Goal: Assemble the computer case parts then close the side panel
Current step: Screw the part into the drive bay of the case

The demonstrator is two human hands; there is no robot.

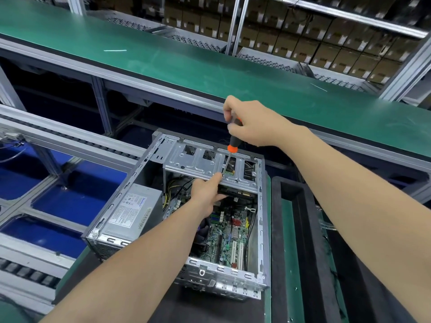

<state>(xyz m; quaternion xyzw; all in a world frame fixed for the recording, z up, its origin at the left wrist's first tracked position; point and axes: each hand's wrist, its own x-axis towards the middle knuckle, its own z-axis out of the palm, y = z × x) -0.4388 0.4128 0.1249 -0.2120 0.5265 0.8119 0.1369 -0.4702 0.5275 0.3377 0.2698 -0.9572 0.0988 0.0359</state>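
Observation:
An open computer case (pixel 130 183) lies on its side with no side panel on it. Inside are the grey power supply (pixel 130 210), the green motherboard (pixel 231 231) and a silver drive cage (pixel 196 159) at the far end. My right hand (pixel 249 122) grips the black and orange handle of a screwdriver (pixel 233 141), whose shaft points down at the cage's near edge. My left hand (pixel 207 192) reaches into the case, its forefinger stretched up to the screwdriver tip while the other fingers curl under the cage. The tip itself is too small to make out.
A black foam tray (pixel 300 229) with long slots lies right of the case. A green conveyor belt (pixel 210 66) runs across behind it, with shelves of cardboard boxes (pixel 326 38) beyond. Roller rails (pixel 58 136) and blue bins (pixel 70 201) sit at the left.

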